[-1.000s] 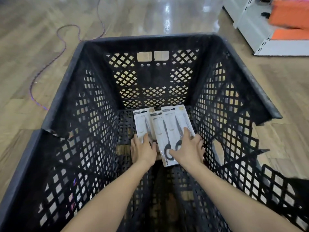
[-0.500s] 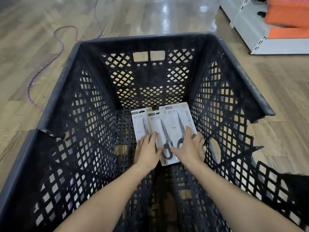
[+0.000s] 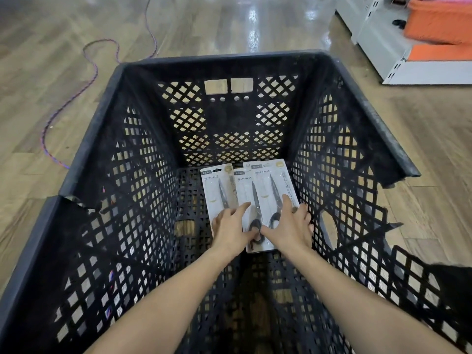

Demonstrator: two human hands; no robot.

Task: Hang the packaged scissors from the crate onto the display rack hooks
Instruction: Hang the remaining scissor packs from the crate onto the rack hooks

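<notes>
Three packaged scissors lie overlapping on the floor of a black lattice crate (image 3: 89, 139), towards its right wall: a left pack (image 3: 215, 190), a middle pack (image 3: 244, 186) and a right pack (image 3: 267, 180). All are white cards with black-handled scissors. My left hand (image 3: 229, 227) rests flat on the lower part of the left pack, its index finger reaching onto the middle pack. My right hand (image 3: 291, 226) holds the right pack, thumb on top and fingers curled round its right edge. Both hands hide the lower ends of the packs.
The crate stands on a wooden floor, and its near right wall is broken open. A purple cable (image 3: 94, 70) snakes over the floor at the far left. White shelving (image 3: 378, 39) with orange items (image 3: 439, 21) stands at the far right.
My left hand has slid right, so its index finger now lies on the middle pack. My right hand's fingers have wrapped round the right pack's edge. The packs have barely shifted.
</notes>
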